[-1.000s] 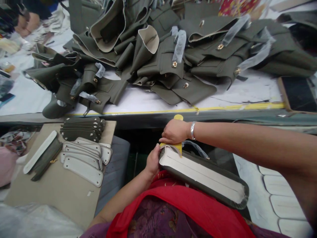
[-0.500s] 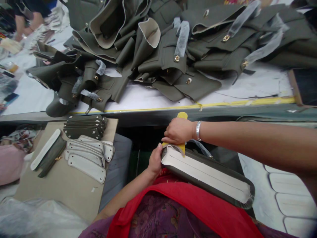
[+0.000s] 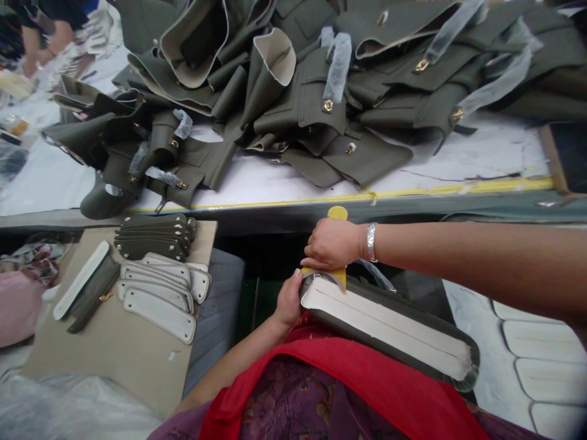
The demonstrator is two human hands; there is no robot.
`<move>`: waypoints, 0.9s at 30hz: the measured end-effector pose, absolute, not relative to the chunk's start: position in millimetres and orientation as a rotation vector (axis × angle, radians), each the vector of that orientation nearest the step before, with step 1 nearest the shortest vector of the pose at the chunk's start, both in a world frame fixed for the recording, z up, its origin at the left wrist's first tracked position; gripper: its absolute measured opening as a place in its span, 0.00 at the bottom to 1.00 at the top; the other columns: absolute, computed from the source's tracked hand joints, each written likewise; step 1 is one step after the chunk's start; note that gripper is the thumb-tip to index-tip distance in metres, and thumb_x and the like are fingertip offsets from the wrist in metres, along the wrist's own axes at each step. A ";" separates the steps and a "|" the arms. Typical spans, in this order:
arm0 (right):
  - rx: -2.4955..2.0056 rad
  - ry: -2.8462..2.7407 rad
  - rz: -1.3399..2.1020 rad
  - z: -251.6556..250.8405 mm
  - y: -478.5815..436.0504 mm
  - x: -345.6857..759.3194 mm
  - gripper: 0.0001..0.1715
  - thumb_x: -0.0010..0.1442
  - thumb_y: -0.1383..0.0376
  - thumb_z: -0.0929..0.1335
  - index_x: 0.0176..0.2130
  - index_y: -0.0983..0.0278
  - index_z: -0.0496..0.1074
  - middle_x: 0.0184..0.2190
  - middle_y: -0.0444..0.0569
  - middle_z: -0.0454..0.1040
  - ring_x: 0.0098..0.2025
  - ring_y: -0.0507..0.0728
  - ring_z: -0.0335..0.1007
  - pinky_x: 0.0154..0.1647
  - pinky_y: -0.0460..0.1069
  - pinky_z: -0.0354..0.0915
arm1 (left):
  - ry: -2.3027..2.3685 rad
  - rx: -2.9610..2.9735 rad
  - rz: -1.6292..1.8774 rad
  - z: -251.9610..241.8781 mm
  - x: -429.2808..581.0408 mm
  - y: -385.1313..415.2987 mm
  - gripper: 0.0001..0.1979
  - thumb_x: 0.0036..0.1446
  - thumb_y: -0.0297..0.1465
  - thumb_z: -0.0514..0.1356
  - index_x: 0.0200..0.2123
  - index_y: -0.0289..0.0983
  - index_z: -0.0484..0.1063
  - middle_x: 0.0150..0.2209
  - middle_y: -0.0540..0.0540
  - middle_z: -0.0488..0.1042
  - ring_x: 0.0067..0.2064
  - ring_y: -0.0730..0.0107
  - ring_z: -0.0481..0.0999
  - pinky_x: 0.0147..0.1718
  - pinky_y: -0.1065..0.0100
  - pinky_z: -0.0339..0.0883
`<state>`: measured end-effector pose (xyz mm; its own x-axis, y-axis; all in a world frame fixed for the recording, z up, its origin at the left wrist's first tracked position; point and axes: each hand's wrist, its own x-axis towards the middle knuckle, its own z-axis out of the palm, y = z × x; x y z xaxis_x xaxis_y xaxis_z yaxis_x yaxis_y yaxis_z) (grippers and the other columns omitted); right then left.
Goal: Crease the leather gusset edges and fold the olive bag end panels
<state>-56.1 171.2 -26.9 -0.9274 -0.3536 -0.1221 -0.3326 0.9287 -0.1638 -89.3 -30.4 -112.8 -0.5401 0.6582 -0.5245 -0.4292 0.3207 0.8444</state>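
Head view: my right hand [image 3: 331, 244] grips the yellow tool [image 3: 338, 214], pressing it onto the near end of the olive bag [image 3: 389, 324] on my lap; my left hand [image 3: 288, 300] clasps that same end, just below.

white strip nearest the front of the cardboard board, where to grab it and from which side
Probably pinch the white strip at its rounded right end, coming from the near right: it lies flat on the board, that end sits on bare cardboard, while other strips crowd its far edge.
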 end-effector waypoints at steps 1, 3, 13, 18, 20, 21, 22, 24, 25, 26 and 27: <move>-0.527 2.936 -0.211 -26.6 171.2 -56.3 0.32 0.65 0.53 0.54 0.29 0.67 0.77 0.25 0.55 0.76 0.27 0.56 0.70 0.29 0.50 0.51 | 1.643 0.242 1.440 -112.0 -89.3 -30.3 0.25 0.57 0.51 0.52 0.32 0.34 0.72 0.32 0.46 0.75 0.35 0.66 0.71 0.35 0.68 0.62; -0.521 2.929 -0.216 -26.1 171.0 -56.3 0.31 0.65 0.53 0.55 0.29 0.67 0.77 0.25 0.55 0.76 0.27 0.56 0.70 0.28 0.50 0.51 | 1.650 0.294 1.464 -110.3 -90.2 -29.8 0.25 0.57 0.50 0.53 0.29 0.33 0.72 0.29 0.47 0.73 0.32 0.69 0.69 0.32 0.69 0.61; -0.190 2.891 -0.294 -31.8 164.4 -36.9 0.35 0.67 0.52 0.51 0.30 0.66 0.76 0.28 0.55 0.77 0.30 0.58 0.72 0.28 0.49 0.52 | 1.554 0.416 1.357 -104.0 -102.9 -23.0 0.22 0.58 0.48 0.52 0.31 0.33 0.71 0.29 0.48 0.71 0.30 0.71 0.66 0.31 0.70 0.60; -0.087 2.911 -0.289 -33.1 159.1 -33.0 0.36 0.66 0.51 0.51 0.30 0.67 0.76 0.28 0.56 0.77 0.30 0.59 0.72 0.29 0.50 0.53 | 1.545 0.459 1.339 -103.9 -104.7 -24.7 0.22 0.58 0.48 0.52 0.30 0.34 0.70 0.28 0.49 0.70 0.28 0.72 0.64 0.30 0.70 0.59; -0.112 2.902 -0.275 -32.1 158.4 -36.0 0.36 0.66 0.51 0.51 0.30 0.67 0.76 0.27 0.56 0.77 0.30 0.60 0.73 0.29 0.50 0.53 | 1.574 0.469 1.335 -104.2 -104.6 -26.9 0.22 0.58 0.48 0.52 0.29 0.34 0.70 0.27 0.49 0.70 0.28 0.72 0.64 0.29 0.70 0.58; -0.136 2.894 -0.270 -31.7 158.5 -37.5 0.35 0.66 0.51 0.51 0.30 0.67 0.76 0.28 0.56 0.77 0.31 0.60 0.73 0.29 0.50 0.53 | 1.593 0.469 1.335 -104.0 -104.5 -27.8 0.22 0.58 0.48 0.52 0.28 0.35 0.70 0.27 0.49 0.70 0.28 0.72 0.64 0.29 0.70 0.58; -0.158 2.887 -0.270 -31.4 158.7 -38.4 0.35 0.66 0.51 0.51 0.30 0.67 0.76 0.28 0.56 0.77 0.31 0.60 0.73 0.29 0.50 0.53 | 1.612 0.469 1.335 -103.6 -104.4 -28.1 0.22 0.59 0.48 0.51 0.28 0.35 0.69 0.27 0.49 0.70 0.29 0.72 0.64 0.29 0.70 0.58; -0.161 2.879 -0.274 -31.8 159.3 -37.7 0.35 0.66 0.51 0.51 0.30 0.66 0.76 0.28 0.56 0.77 0.31 0.60 0.72 0.29 0.50 0.53 | 1.627 0.476 1.325 -101.6 -104.5 -26.7 0.22 0.59 0.47 0.51 0.28 0.35 0.70 0.27 0.49 0.70 0.29 0.72 0.64 0.30 0.70 0.58; -0.131 2.879 -0.278 -32.4 159.4 -35.9 0.35 0.66 0.51 0.51 0.30 0.66 0.75 0.27 0.56 0.77 0.31 0.60 0.72 0.29 0.50 0.53 | 1.619 0.488 1.316 -100.2 -104.8 -25.1 0.21 0.59 0.47 0.51 0.29 0.35 0.70 0.28 0.49 0.70 0.29 0.71 0.65 0.31 0.70 0.59; -0.088 2.879 -0.282 -33.1 159.4 -33.2 0.35 0.66 0.51 0.50 0.30 0.66 0.75 0.27 0.56 0.77 0.31 0.59 0.72 0.29 0.50 0.53 | 1.607 0.503 1.306 -98.8 -105.1 -22.9 0.21 0.60 0.46 0.51 0.29 0.35 0.70 0.28 0.49 0.70 0.29 0.71 0.65 0.31 0.70 0.59; -0.039 2.877 -0.286 -33.8 159.2 -30.1 0.36 0.67 0.51 0.50 0.30 0.66 0.75 0.28 0.56 0.77 0.31 0.59 0.72 0.29 0.50 0.53 | 1.594 0.520 1.298 -97.3 -105.6 -20.6 0.21 0.60 0.46 0.51 0.29 0.35 0.70 0.28 0.48 0.70 0.29 0.71 0.65 0.31 0.69 0.59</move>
<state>-30.1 159.2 -33.8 -0.9686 -0.0509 -0.2433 -0.0021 0.9804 -0.1970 -105.6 -20.6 -97.3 -0.4309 0.8026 -0.4125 -0.2410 0.3382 0.9097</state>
